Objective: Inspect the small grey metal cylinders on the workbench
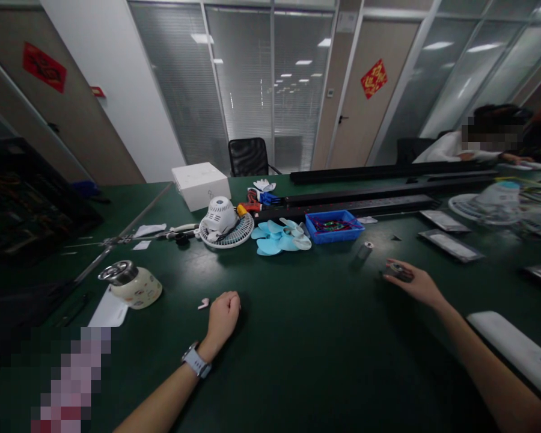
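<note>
My left hand [224, 314] rests on the green table [297, 337] with its fingers curled into a loose fist, a watch on the wrist. A small pink piece [203, 304] lies just left of it. My right hand [415, 281] reaches forward at the right, its fingers closed around a small dark cylindrical part [399, 270]. A small metal cylinder [364, 249] lies on the table a little ahead and to the left of that hand.
Ahead lie a white fan grille with motor [225, 225], light-blue fan blades [280, 235], a blue tray [334, 227], long black rails [365, 201] and a white box [199, 184]. A cream jar [133, 284] stands at left. Another person [473, 144] sits far right.
</note>
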A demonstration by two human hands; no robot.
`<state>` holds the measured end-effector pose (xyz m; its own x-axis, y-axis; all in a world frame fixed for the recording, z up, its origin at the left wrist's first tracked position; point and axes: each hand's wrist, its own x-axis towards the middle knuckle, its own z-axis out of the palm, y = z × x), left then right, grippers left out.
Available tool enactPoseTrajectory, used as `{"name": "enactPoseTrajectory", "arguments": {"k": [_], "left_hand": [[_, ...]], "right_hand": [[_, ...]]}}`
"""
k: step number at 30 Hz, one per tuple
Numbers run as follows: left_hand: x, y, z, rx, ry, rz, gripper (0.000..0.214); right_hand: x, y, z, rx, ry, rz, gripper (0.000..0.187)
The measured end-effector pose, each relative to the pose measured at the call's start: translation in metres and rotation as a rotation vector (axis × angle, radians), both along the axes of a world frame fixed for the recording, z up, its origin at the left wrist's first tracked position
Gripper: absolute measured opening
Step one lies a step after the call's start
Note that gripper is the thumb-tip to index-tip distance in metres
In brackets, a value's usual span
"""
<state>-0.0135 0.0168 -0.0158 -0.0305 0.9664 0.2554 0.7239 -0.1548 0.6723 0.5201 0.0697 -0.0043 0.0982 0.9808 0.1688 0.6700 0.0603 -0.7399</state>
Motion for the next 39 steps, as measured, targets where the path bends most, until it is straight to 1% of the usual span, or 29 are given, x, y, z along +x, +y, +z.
{"name": "enactPoseTrajectory", "arguments": {"k": [3,5,7,10,14,17,19,21,23,28,33,36,39], "left_hand": [[0.001,0.0,0.0,0.002,0.004,-0.003,0.031],[0.002,0.001,0.001,0.001,0.006,-0.014,0.031],[0.003,0.001,0.003,0.004,0.0,-0.045,0.031],[0.006,-0.002,0.008,0.017,-0.027,-0.129,0.03],[0.011,-0.008,0.017,0.081,-0.097,-0.187,0.018],[0.016,-0.011,0.02,0.14,-0.151,-0.192,0.019],[0.019,-0.012,0.021,0.179,-0.173,-0.193,0.022],[0.021,-0.012,0.021,0.206,-0.191,-0.202,0.024],[0.025,-0.012,0.023,0.22,-0.211,-0.215,0.023],[0.033,-0.012,0.025,0.216,-0.264,-0.244,0.015],[0.031,-0.01,0.021,0.202,-0.295,-0.245,0.015],[0.028,-0.01,0.02,0.188,-0.262,-0.29,0.018],[0.027,-0.012,0.02,0.156,-0.236,-0.354,0.028]], "right_hand": [[-0.024,0.003,0.002,-0.005,0.018,0.027,0.067],[-0.053,0.004,0.006,-0.02,0.019,0.099,0.062],[-0.091,0.003,0.009,-0.016,0.022,0.18,0.057],[-0.158,0.0,0.01,0.016,0.052,0.316,0.05],[-0.243,-0.009,0.006,0.025,0.125,0.481,0.049],[-0.29,-0.018,0.005,0.0,0.194,0.591,0.05],[-0.31,-0.024,0.004,-0.001,0.224,0.655,0.048],[-0.322,-0.027,0.003,0.013,0.226,0.695,0.046],[-0.328,-0.029,0.0,0.034,0.209,0.7,0.043],[-0.329,-0.03,-0.003,0.049,0.146,0.676,0.036],[-0.329,-0.03,-0.002,0.054,0.151,0.689,0.04],[-0.329,-0.029,-0.005,0.068,0.167,0.697,0.039],[-0.329,-0.028,-0.007,0.077,0.136,0.684,0.038]]}}
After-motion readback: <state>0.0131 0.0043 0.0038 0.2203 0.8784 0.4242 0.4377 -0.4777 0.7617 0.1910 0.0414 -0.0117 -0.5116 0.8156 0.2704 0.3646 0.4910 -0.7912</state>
